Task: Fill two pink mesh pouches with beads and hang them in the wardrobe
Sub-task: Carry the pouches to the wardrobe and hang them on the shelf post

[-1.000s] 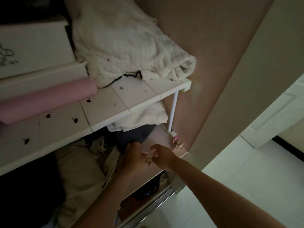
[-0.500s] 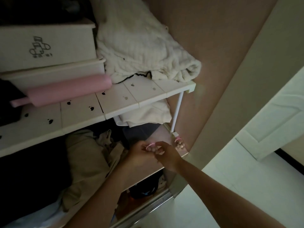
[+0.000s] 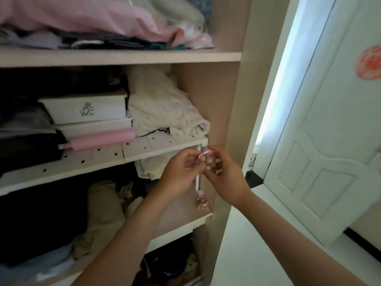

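A pink mesh pouch [image 3: 208,159] full of pale round beads is held up between both hands, just in front of the right corner of the white shelf rack [image 3: 156,146]. My left hand [image 3: 181,172] pinches its pink drawstring. My right hand [image 3: 223,174] grips the pouch from the right. A second bead pouch [image 3: 202,203] hangs low on the rack's white leg [image 3: 197,181], above the wooden shelf.
The wardrobe holds a cream towel [image 3: 165,112], white boxes [image 3: 86,109], a pink roller [image 3: 99,139], folded clothes above and dark clothes below. The wardrobe's side panel [image 3: 226,100] stands just right of my hands. A white door [image 3: 329,141] is at the right.
Both hands have lifted the pouch from near the lower shelf up to the white rack's corner. The view has tilted up, so an upper shelf now shows.
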The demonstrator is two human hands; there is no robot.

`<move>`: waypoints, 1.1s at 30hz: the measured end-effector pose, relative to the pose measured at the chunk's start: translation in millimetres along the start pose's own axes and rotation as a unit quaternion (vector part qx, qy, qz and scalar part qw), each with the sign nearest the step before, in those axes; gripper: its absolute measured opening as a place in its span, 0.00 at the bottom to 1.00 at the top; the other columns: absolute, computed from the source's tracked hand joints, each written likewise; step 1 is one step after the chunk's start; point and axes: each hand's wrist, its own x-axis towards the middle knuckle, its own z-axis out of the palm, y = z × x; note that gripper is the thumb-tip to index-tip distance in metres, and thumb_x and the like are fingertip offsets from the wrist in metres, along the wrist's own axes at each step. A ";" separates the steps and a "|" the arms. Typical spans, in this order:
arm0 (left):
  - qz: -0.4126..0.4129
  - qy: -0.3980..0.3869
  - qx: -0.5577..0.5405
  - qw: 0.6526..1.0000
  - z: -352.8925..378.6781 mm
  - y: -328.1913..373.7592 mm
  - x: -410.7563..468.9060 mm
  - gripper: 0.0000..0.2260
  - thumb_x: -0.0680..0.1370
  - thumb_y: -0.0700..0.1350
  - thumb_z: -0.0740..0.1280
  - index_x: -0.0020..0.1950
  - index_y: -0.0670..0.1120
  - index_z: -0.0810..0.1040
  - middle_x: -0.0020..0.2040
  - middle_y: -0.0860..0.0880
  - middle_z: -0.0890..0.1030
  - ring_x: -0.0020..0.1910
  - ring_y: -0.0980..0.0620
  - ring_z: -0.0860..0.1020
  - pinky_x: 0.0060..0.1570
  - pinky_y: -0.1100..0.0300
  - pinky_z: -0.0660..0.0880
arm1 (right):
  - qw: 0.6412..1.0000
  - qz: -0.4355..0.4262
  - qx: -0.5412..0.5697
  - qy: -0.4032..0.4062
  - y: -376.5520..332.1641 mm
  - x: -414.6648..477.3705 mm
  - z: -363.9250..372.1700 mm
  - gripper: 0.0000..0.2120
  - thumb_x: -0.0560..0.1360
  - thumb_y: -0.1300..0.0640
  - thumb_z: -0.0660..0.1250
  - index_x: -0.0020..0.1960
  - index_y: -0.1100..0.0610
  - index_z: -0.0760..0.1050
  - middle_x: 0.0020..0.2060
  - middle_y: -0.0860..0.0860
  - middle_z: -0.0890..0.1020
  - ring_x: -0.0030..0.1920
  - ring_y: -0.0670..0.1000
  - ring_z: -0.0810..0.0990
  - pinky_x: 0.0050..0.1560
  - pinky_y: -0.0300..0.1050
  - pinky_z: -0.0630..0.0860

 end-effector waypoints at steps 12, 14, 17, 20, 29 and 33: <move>0.205 0.084 0.010 0.975 -52.7 167.3 50.2 0.08 0.76 0.44 0.72 0.54 0.51 0.82 0.47 0.58 0.84 0.44 0.67 0.80 0.45 0.71 0.74 | 0.981 -0.137 -0.050 0.132 -145.5 94.3 -86.6 0.26 0.75 0.59 0.72 0.72 0.54 0.71 0.56 0.46 0.80 0.47 0.38 0.80 0.50 0.24 0.73; 0.235 0.100 0.043 0.966 -62.1 186.8 64.5 0.08 0.78 0.44 0.70 0.56 0.50 0.82 0.49 0.58 0.83 0.43 0.68 0.79 0.44 0.75 0.73 | 0.975 -0.148 -0.076 0.148 -162.5 116.9 -95.7 0.26 0.75 0.60 0.72 0.71 0.55 0.71 0.54 0.47 0.80 0.46 0.40 0.81 0.45 0.20 0.69; 0.276 0.112 0.114 0.948 -70.5 200.2 83.2 0.11 0.78 0.44 0.66 0.60 0.48 0.81 0.55 0.51 0.84 0.49 0.58 0.81 0.52 0.65 0.77 | 0.972 -0.135 -0.098 0.167 -175.6 148.2 -106.4 0.26 0.76 0.58 0.72 0.72 0.53 0.70 0.58 0.48 0.83 0.52 0.47 0.82 0.47 0.27 0.71; 0.306 0.092 0.188 0.929 -71.6 202.4 97.1 0.16 0.76 0.41 0.65 0.64 0.46 0.79 0.60 0.47 0.82 0.58 0.49 0.79 0.61 0.54 0.75 | 0.975 -0.104 -0.125 0.152 -178.1 173.4 -111.3 0.25 0.77 0.57 0.70 0.73 0.54 0.69 0.60 0.52 0.83 0.57 0.53 0.82 0.56 0.41 0.75; 0.356 0.060 0.352 0.864 -59.2 203.1 107.7 0.26 0.79 0.42 0.61 0.77 0.45 0.62 0.77 0.48 0.64 0.77 0.50 0.60 0.75 0.56 0.56 | 0.960 -0.086 -0.252 0.090 -171.5 193.3 -120.0 0.23 0.81 0.54 0.65 0.75 0.57 0.69 0.63 0.57 0.82 0.60 0.59 0.81 0.60 0.48 0.74; 0.314 0.038 0.418 0.852 -58.5 201.6 112.9 0.30 0.78 0.46 0.62 0.79 0.47 0.59 0.80 0.49 0.58 0.79 0.51 0.55 0.75 0.56 0.56 | 0.948 -0.089 -0.275 0.137 -168.6 180.6 -119.4 0.19 0.81 0.56 0.64 0.71 0.57 0.73 0.67 0.58 0.75 0.58 0.61 0.80 0.56 0.51 0.77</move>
